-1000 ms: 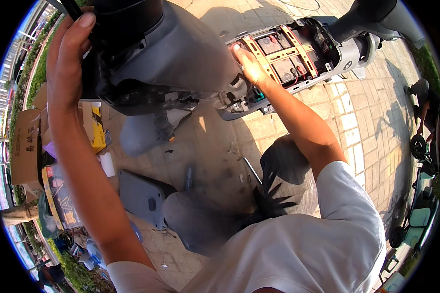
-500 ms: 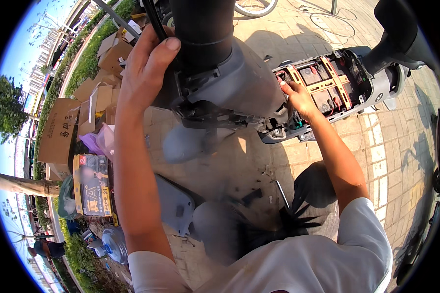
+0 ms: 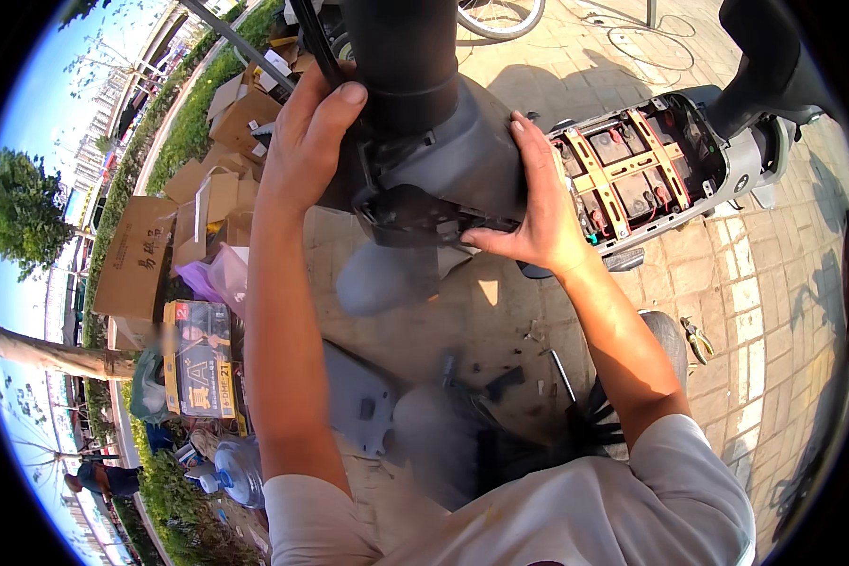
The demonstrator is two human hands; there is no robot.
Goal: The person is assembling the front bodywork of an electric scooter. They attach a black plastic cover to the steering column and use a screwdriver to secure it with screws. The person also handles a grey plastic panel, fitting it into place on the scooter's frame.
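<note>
An electric scooter stands in front of me, its grey plastic front cover [image 3: 457, 156] below a wide black column [image 3: 401, 57]. My left hand [image 3: 307, 141] grips the dark edge at the cover's left, thumb toward me and other fingers partly hidden behind. Around the right side of the cover my right hand [image 3: 547, 203] is wrapped, thumb at its lower edge and fingers up along its side. Just right of that hand, the scooter's floor lies exposed, showing several batteries [image 3: 613, 146] with red wires under an orange metal bracket [image 3: 623, 170].
Pliers [image 3: 698, 341] and a screwdriver [image 3: 562, 375] lie on the paving near my legs, with a loose grey panel [image 3: 360, 401]. On the left are cardboard cartons [image 3: 132, 255], a yellow-grey box [image 3: 203, 358], a purple bag [image 3: 219, 278] and a water jug [image 3: 241, 472]. Behind is a bicycle wheel [image 3: 500, 13].
My right hand has left the battery bay and moved left onto the grey cover. My left hand keeps its hold. The view has shifted slightly, and the pliers now show.
</note>
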